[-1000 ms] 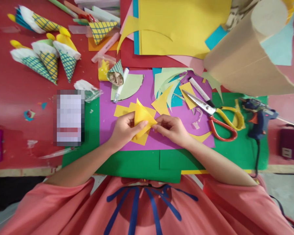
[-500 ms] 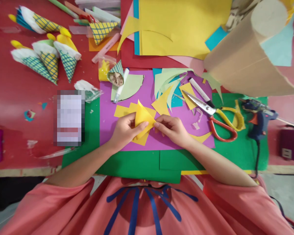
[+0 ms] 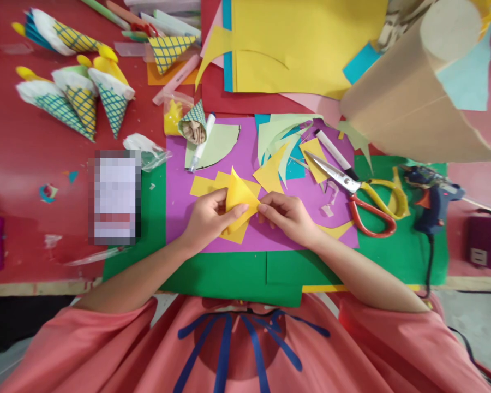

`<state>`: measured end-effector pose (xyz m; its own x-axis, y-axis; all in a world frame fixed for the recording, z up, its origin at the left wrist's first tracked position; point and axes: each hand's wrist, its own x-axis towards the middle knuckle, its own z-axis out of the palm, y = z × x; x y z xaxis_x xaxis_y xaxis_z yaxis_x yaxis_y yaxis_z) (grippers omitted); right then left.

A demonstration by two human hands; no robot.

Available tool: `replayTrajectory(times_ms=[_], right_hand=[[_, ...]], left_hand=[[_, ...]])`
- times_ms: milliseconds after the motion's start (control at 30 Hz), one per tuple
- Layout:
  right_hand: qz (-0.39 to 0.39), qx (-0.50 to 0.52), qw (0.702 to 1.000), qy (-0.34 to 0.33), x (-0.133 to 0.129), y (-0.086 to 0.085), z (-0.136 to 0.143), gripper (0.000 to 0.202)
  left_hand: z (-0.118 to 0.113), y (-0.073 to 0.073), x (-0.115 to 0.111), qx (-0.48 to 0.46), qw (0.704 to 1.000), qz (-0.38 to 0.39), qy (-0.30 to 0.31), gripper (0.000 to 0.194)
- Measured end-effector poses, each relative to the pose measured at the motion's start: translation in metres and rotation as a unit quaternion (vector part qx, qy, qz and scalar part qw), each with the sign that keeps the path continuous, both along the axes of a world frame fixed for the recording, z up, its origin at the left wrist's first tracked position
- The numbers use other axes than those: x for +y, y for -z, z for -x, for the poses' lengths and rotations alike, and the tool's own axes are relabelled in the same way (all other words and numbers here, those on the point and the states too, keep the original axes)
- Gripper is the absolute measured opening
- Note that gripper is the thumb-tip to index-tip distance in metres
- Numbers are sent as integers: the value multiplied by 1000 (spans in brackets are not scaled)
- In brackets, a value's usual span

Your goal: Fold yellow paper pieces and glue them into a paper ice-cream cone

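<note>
A piece of yellow paper (image 3: 239,194), curled to a point at its top, is held between both hands over the purple sheet (image 3: 180,229). My left hand (image 3: 208,215) grips its lower left side, thumb across the front and fingers behind. At the right corner, my right hand (image 3: 288,217) pinches the paper between thumb and fingers. Flat yellow paper pieces (image 3: 200,186) lie beneath and behind it. Right of my right hand are open scissors (image 3: 354,188) with one yellow and one red handle.
A glue gun (image 3: 436,204) lies at the right, below a large cardboard tube (image 3: 417,103). Several small patterned cones (image 3: 114,101) lie at the upper left. A marker (image 3: 202,144) rests on a green paper sector (image 3: 225,143). Paper scraps (image 3: 276,139) lie beyond the hands.
Almost nothing differs. Both hands keep the same hold on the yellow paper, and the view has shifted very slightly.
</note>
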<state>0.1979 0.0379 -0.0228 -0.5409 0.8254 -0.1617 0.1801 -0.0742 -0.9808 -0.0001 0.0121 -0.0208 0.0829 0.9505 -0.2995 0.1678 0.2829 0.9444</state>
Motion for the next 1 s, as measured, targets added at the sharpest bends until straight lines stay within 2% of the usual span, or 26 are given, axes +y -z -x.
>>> replayTrajectory(times_ms=[233, 433, 600, 733, 867, 1000], right_hand=[[-1, -3, 1000, 21, 0, 1, -2, 28], [23, 28, 997, 61, 1, 1, -5, 27], [23, 30, 997, 69, 2, 1, -5, 27], [-2, 17, 998, 56, 2, 2, -7, 26], [-30, 8, 999, 23, 3, 1, -9, 24], [-46, 14, 999, 5, 4, 0, -10, 22]], left_hand=[[0, -5, 3, -3, 1000, -4, -4, 25], [3, -13, 9, 34, 998, -60, -14, 23], [4, -11, 8, 56, 996, -69, 3, 24], [6, -9, 7, 50, 996, -77, 20, 24], [7, -10, 9, 8, 998, -39, 40, 25], [7, -12, 11, 10, 999, -31, 34, 30]])
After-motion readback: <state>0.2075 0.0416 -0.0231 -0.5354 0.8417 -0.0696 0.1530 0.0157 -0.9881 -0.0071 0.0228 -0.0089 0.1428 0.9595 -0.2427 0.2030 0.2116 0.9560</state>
